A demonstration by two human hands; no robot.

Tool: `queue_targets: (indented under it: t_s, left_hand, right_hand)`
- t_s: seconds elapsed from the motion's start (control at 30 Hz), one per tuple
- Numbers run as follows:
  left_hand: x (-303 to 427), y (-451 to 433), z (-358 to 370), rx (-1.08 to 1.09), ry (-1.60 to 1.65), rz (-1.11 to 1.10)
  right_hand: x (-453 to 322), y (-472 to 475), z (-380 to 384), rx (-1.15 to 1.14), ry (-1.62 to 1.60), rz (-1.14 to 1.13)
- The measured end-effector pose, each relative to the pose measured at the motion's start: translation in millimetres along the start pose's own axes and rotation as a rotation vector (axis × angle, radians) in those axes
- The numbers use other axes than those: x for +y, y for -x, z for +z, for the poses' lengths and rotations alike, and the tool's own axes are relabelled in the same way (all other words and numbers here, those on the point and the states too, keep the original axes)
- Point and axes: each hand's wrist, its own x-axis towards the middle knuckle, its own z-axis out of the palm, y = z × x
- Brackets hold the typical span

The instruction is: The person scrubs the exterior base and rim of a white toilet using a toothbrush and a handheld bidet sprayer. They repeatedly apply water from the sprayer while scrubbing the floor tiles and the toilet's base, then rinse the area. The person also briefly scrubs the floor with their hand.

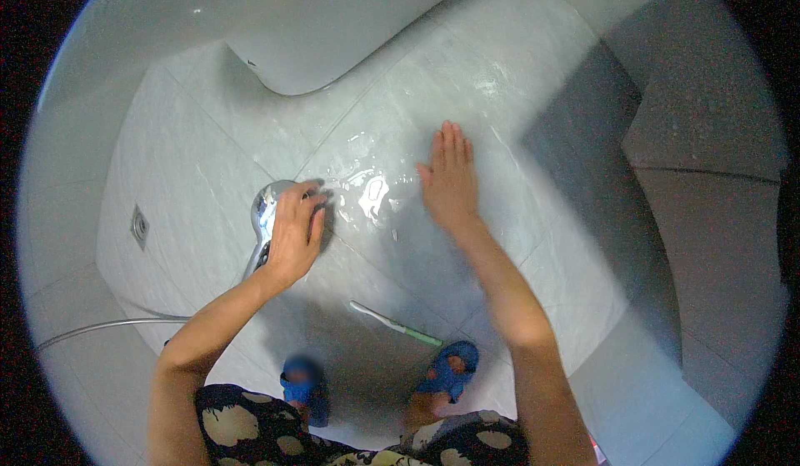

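Observation:
My left hand (295, 231) is low over the floor, palm down, against a chrome handheld shower head (265, 206). Its fingers are bent and spread towards the right; whether they grip the shower head is hidden. My right hand (451, 178) lies flat, palm down, on the wet tiled floor (400, 122), with straight fingers and nothing in it. Between the two hands a puddle of water (374, 196) glints. Nearer my feet lies a slim white-and-green stick (397, 324) that looks like a toothbrush.
A metal shower hose (112, 323) runs off to the left. A square floor drain (140, 226) sits near the left wall. The curved foot of a white ceramic fixture (306, 59) stands ahead. I wear blue slippers (453, 366), the right one close to the stick's green end.

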Motion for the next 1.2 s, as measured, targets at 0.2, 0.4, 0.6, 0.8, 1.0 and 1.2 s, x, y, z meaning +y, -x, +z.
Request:
queue_targets:
  t_s: [0.2, 0.4, 0.6, 0.8, 1.0, 1.2]
  left_hand:
    - [-21.0, 5.3, -11.9, 0.043, -0.103, 0.036]
    - [-40.4, 32.2, -25.4, 0.011, -0.315, -0.191]
    - [-43.6, 69.7, -43.7, -0.076, -0.324, -0.275]
    - [-45.4, 109.8, -56.4, -0.115, -0.227, -0.309]
    - [-39.4, 202.9, -117.1, -0.011, -0.210, -0.649]
    - [-49.7, 208.5, -123.7, -0.055, -0.248, -0.630]
  right_hand:
    - [190.6, -16.7, -6.6, 0.130, 0.450, 0.498]
    - [56.5, 60.1, -30.0, -0.176, 0.021, 0.150]
    - [121.6, -10.6, -6.3, 0.203, 0.170, 0.511]
    - [1.3, -50.5, -21.1, -0.172, -0.104, -0.038]
    - [112.3, -49.9, -2.5, 0.138, 0.224, 0.300]
    - [-11.3, -99.6, 0.7, -0.029, -0.078, -0.195]
